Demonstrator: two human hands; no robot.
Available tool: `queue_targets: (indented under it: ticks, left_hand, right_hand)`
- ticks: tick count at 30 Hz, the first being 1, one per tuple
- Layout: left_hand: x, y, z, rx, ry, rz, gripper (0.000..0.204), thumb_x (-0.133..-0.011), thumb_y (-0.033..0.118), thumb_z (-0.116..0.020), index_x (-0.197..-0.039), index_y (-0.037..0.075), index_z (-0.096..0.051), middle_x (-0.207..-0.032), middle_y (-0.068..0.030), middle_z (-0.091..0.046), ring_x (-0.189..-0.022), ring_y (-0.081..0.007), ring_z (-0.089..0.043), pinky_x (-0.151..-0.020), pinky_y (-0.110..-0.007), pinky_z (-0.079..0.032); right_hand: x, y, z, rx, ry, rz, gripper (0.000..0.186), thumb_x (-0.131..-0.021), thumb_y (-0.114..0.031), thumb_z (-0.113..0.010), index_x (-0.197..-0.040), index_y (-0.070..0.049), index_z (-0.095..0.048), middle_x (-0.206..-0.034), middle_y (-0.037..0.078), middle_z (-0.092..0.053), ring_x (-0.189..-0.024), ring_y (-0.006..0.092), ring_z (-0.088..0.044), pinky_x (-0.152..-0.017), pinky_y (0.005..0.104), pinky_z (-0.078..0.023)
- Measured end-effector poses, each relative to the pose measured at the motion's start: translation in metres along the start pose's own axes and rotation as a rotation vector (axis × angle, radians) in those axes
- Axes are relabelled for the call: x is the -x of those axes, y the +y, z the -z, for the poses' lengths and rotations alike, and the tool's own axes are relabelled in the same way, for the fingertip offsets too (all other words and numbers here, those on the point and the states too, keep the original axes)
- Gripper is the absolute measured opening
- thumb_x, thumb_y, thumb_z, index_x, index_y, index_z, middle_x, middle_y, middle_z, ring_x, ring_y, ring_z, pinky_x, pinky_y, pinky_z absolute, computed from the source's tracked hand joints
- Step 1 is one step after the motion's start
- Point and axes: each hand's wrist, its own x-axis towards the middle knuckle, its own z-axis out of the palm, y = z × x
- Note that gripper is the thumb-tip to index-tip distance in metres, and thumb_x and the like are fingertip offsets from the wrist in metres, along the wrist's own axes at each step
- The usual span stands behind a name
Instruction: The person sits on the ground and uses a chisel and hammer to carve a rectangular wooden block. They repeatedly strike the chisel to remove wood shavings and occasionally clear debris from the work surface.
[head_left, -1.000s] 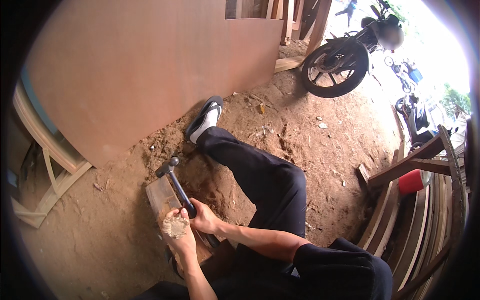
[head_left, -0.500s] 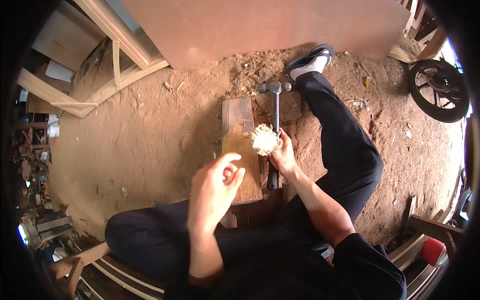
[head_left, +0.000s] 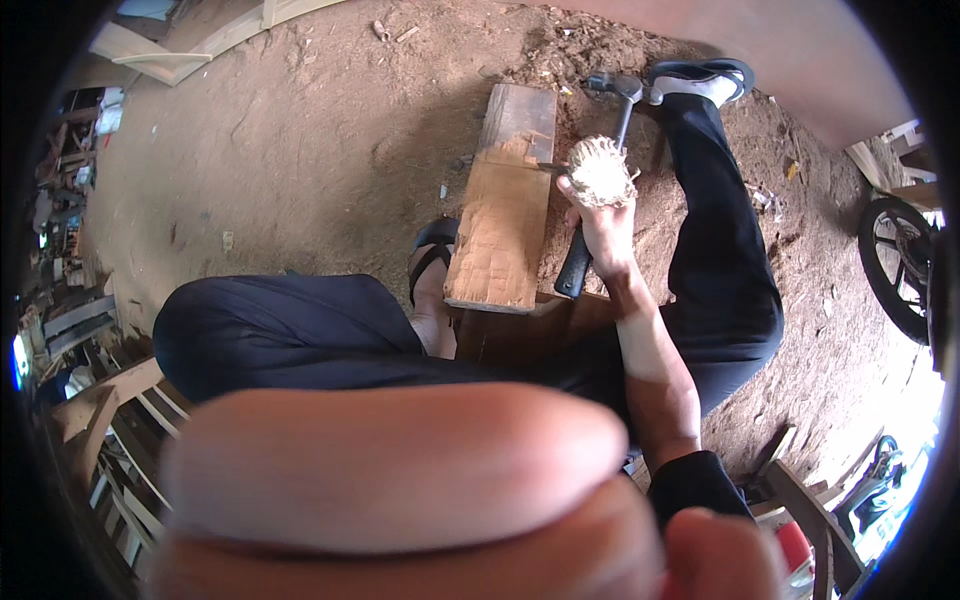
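My left hand (head_left: 400, 480) looms blurred and very close at the lower edge, fingers side by side and the thumb apart; nothing shows in it. My right hand (head_left: 608, 235) is closed around what looks like a chisel (head_left: 600, 172), whose pale wooden handle end is frayed and mushroomed. A thin dark blade seems to run from it toward the board. The hammer (head_left: 622, 110) passes behind that hand, its black grip below; I cannot tell whether the fingers touch it. Left of it lies a thick wooden board (head_left: 505, 225), chipped on top, across a brown wooden support (head_left: 510, 335).
My sandalled feet (head_left: 432, 250) stand either side of the board on dirt ground strewn with shavings. A large brown panel (head_left: 800, 60) is at the upper right. A black wheel (head_left: 895, 265) stands at the right, wooden slatted frames (head_left: 110, 430) at the lower left.
My left hand has risen from beside the board to close in front of the camera. The view has shifted, bringing the board and hammer higher and further right. My right hand keeps its hold.
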Motion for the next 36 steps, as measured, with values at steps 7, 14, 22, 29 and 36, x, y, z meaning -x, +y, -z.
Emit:
queue_targets:
  ticks: [7, 14, 22, 29, 36]
  left_hand:
    - [0.038, -0.026, 0.009, -0.207, 0.471, -0.389, 0.014, -0.098, 0.010, -0.046, -0.109, 0.005, -0.054, -0.086, -0.0078, -0.058, -0.064, -0.0185, -0.061, -0.063, -0.035, -0.051]
    - [-0.003, -0.138, -0.156, 1.044, 1.212, 0.402, 0.019, -0.096, 0.000, -0.057, -0.114, 0.005, -0.052, -0.082, -0.0046, -0.053, -0.072, -0.0148, -0.053, -0.068, -0.027, -0.044]
    - [-0.003, -0.201, -0.183, -0.535, 0.435, 0.476, 0.089, -0.079, 0.021, -0.084, -0.156, 0.006, -0.043, -0.162, -0.0350, -0.024, -0.155, -0.0533, -0.016, -0.121, -0.070, -0.026]
    - [0.010, -0.214, -0.197, -0.549, 0.358, 0.540, 0.091, -0.081, 0.023, -0.079, -0.159, -0.001, -0.037, -0.168, -0.0365, -0.013, -0.156, -0.0593, -0.003, -0.121, -0.076, -0.016]
    - [0.008, -0.204, -0.187, -0.510, 0.385, 0.543, 0.079, -0.083, 0.019, -0.075, -0.153, -0.002, -0.045, -0.165, -0.0354, -0.020, -0.156, -0.0587, -0.007, -0.121, -0.075, -0.019]
  right_hand:
    - [-0.008, 0.006, 0.026, -0.052, 0.051, 0.060, 0.031, -0.089, -0.014, -0.084, -0.114, -0.004, -0.070, -0.086, 0.000, -0.069, -0.058, 0.0098, -0.057, -0.055, 0.0273, -0.046]
    - [-0.005, 0.023, 0.027, -0.040, -0.033, 0.089, 0.022, -0.102, -0.016, -0.065, -0.119, -0.003, -0.065, -0.083, 0.004, -0.068, -0.061, 0.0114, -0.061, -0.056, 0.0277, -0.048]
    - [-0.013, 0.032, 0.028, -0.090, -0.065, 0.014, 0.051, -0.096, -0.015, -0.073, -0.138, 0.005, -0.053, -0.116, 0.013, -0.070, -0.102, 0.0189, -0.068, -0.088, 0.0335, -0.056]
    - [-0.011, 0.045, 0.035, -0.075, -0.039, 0.020, 0.027, -0.094, -0.014, -0.077, -0.114, -0.004, -0.061, -0.113, 0.010, -0.073, -0.077, 0.0109, -0.063, -0.067, 0.0275, -0.051]
    - [-0.004, 0.016, 0.024, -0.134, -0.145, -0.006, 0.039, -0.098, -0.019, -0.075, -0.129, -0.001, -0.063, -0.115, 0.008, -0.074, -0.102, 0.0137, -0.071, -0.089, 0.0304, -0.059]
